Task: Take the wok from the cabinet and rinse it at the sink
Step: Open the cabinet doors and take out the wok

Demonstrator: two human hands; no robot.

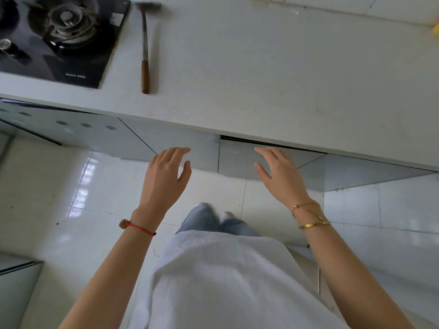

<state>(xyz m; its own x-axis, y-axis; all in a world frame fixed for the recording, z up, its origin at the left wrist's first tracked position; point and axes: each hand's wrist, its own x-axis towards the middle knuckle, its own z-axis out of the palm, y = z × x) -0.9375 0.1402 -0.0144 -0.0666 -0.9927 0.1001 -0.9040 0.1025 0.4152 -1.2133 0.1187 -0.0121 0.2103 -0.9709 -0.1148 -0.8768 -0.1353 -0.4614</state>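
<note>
I look straight down at grey cabinet doors under a white counter. My left hand [166,176] hovers with relaxed fingers in front of the left cabinet door [204,148]. My right hand [278,174] is held the same way in front of the right cabinet door [235,157], which stands slightly ajar with a dark gap along its top edge. Both hands are empty. The wok and the sink are out of view.
On the white counter [261,79] lie a hammer with a wooden handle [145,55] and, at the far left, a black gas hob [59,36]. A vented cabinet panel [71,129] sits below the hob. White floor tiles [107,186] spread beneath me.
</note>
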